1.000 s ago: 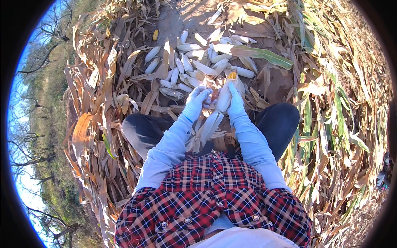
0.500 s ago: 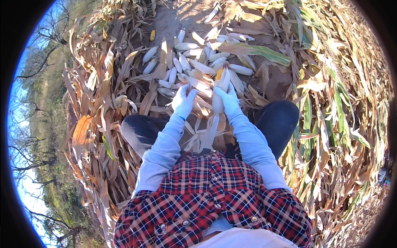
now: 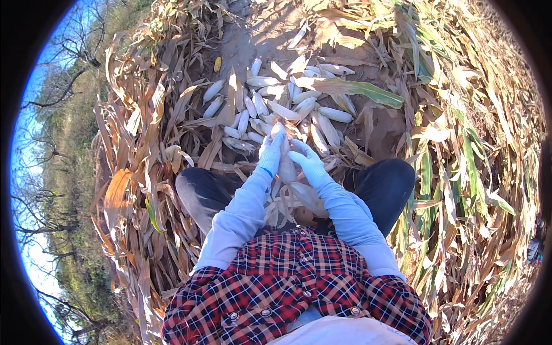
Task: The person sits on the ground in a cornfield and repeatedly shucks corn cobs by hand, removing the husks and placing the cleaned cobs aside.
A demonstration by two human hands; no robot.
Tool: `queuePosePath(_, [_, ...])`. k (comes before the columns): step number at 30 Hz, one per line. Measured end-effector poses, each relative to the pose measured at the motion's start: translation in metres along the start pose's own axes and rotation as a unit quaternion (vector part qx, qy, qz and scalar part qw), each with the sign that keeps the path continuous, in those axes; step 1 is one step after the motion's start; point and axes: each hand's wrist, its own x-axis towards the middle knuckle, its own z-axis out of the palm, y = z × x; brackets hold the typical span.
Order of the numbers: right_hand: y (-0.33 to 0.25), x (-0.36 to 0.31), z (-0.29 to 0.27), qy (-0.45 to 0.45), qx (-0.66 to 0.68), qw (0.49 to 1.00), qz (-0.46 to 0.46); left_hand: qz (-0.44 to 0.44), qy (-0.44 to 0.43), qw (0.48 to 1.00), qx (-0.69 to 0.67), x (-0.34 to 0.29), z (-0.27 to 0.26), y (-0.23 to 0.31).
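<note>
My left hand [image 3: 271,152], in a white glove, is closed around an ear of corn [image 3: 286,167] in its pale husk, which stands tip away from me. Just to the right of that ear, my right hand [image 3: 310,164], gloved too, has its fingers stretched out and apart, with nothing in them. Below the hands, a pale loose husk [image 3: 307,197] lies between my legs. Beyond the hands spreads a pile of white corn ears [image 3: 282,110], some with husk leaves on or under them.
Dry corn stalks and leaves bank up on the left [image 3: 141,126] and the right [image 3: 460,172]. A yellow ear of corn [image 3: 217,64] lies on the bare soil [image 3: 247,40] at the far left. A long green-tan leaf [image 3: 356,87] crosses the pile.
My right hand has let go of the ear it held and opened. The left hand has moved right and closed on an ear. Yellow kernels that showed between the hands are out of sight.
</note>
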Motion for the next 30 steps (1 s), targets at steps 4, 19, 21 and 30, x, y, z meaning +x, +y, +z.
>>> queuePosePath(4, [-0.047, -0.020, 0.015, 0.026, 0.094, 0.975, 0.201, 0.048, -0.010, 0.998, -0.035, -0.013, 0.014, 0.020])
queuePosePath(19, [-0.005, -0.011, 0.016, -0.032, -0.017, 0.991, 0.130, 0.165, 0.081, 0.941, 0.283, -0.021, 0.025, 0.033])
queuePosePath(21, [-0.030, -0.018, 0.025, -0.034, -0.100, 0.986, 0.129, 0.174, 0.086, 0.937, 0.290, -0.020, 0.021, 0.031])
queuePosePath(30, [0.025, -0.001, 0.011, -0.022, -0.018, 0.993, 0.116, 0.186, 0.022, 0.967, 0.172, -0.018, 0.022, 0.023])
